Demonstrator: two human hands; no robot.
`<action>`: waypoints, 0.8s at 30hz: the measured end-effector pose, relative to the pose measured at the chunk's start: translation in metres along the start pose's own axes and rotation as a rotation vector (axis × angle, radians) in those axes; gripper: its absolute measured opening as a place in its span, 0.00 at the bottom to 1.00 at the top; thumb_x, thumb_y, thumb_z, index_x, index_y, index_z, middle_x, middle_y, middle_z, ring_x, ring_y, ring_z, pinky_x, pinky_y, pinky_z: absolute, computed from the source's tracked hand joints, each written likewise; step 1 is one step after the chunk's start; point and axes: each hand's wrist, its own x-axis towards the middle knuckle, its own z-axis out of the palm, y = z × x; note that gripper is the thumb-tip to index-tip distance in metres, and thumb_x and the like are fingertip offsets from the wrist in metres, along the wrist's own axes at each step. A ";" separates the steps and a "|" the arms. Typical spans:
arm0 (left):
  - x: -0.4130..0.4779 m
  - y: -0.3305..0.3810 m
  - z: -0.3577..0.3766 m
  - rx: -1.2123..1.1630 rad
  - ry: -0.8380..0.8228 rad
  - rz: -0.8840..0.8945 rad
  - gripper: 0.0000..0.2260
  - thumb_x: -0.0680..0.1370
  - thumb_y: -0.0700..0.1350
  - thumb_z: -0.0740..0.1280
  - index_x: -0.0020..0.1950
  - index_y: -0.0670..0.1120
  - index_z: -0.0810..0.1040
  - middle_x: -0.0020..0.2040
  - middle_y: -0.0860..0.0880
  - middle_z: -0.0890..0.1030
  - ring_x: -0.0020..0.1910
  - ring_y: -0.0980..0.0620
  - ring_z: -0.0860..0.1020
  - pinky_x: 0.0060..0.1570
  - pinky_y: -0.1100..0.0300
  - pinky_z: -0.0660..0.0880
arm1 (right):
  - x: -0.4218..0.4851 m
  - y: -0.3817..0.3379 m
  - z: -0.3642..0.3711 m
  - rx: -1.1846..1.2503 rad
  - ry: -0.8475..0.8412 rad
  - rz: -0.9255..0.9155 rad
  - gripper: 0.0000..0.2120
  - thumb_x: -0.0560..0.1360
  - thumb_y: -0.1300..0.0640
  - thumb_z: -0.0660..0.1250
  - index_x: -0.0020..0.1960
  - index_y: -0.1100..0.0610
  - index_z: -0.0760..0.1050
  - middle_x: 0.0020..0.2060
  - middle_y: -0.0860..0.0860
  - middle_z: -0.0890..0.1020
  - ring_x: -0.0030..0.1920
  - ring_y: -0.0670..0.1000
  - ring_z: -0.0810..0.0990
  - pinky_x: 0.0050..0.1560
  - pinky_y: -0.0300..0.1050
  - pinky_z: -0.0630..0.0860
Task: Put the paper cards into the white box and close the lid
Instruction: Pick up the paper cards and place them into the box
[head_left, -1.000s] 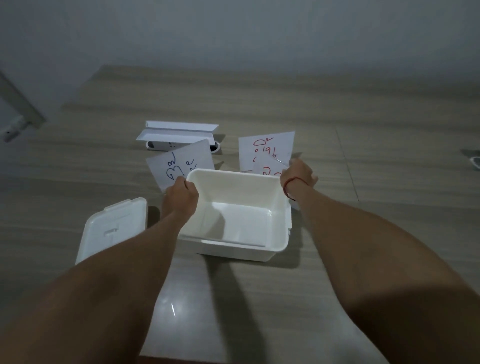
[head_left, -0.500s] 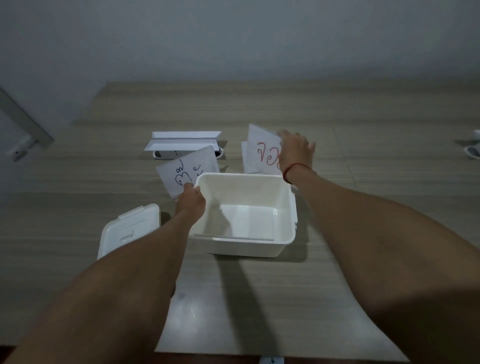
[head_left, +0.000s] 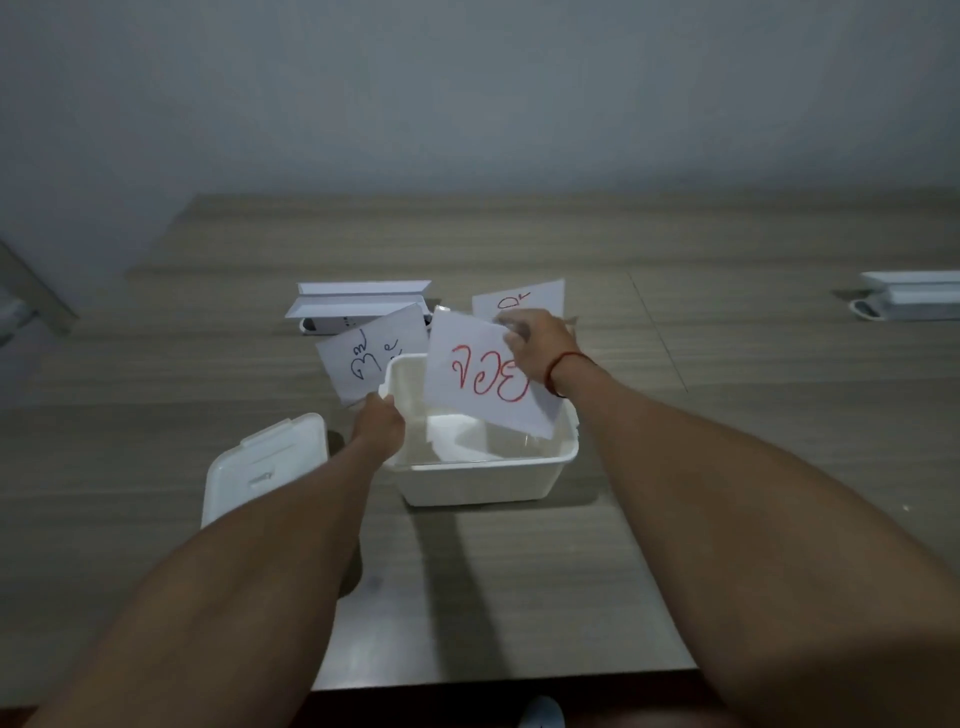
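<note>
The open white box (head_left: 483, 480) stands mid-table. My left hand (head_left: 378, 423) grips its left rim. My right hand (head_left: 537, 340) holds a paper card with red writing (head_left: 480, 376) tilted over the box opening, its lower edge dipping inside. A card with dark writing (head_left: 371, 351) lies on the table behind the box's left corner. Another red-marked card (head_left: 524, 299) lies behind my right hand. The box lid (head_left: 262, 465) rests on the table left of the box. Something pale lies on the box floor; I cannot tell what.
A white folded stand over a small device (head_left: 358, 304) sits behind the cards. A similar white object (head_left: 909, 299) lies at the far right edge. The table's near edge (head_left: 493, 678) runs below my forearms, with a shoe tip under it.
My right hand lifted the red-lettered card off the table and swung it over the box. My left hand stayed on the box rim.
</note>
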 end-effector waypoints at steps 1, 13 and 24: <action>0.000 -0.002 -0.001 -0.037 0.009 -0.001 0.17 0.83 0.39 0.50 0.68 0.32 0.67 0.67 0.33 0.72 0.64 0.36 0.72 0.60 0.48 0.70 | -0.006 0.002 0.007 0.060 -0.059 0.034 0.15 0.77 0.59 0.60 0.60 0.49 0.78 0.61 0.52 0.81 0.64 0.55 0.77 0.69 0.54 0.69; 0.003 -0.003 -0.004 -0.222 0.011 -0.138 0.21 0.83 0.48 0.49 0.73 0.38 0.63 0.69 0.36 0.71 0.67 0.37 0.71 0.63 0.50 0.68 | -0.037 0.014 0.040 0.135 -0.423 0.184 0.12 0.71 0.61 0.71 0.54 0.58 0.83 0.50 0.56 0.84 0.52 0.54 0.81 0.62 0.43 0.75; 0.085 0.010 -0.038 0.193 0.308 0.091 0.17 0.81 0.47 0.58 0.66 0.39 0.74 0.65 0.38 0.74 0.66 0.40 0.71 0.64 0.47 0.69 | 0.046 0.019 0.063 -0.397 -0.096 0.012 0.20 0.74 0.54 0.68 0.65 0.52 0.73 0.61 0.53 0.79 0.63 0.55 0.75 0.65 0.50 0.65</action>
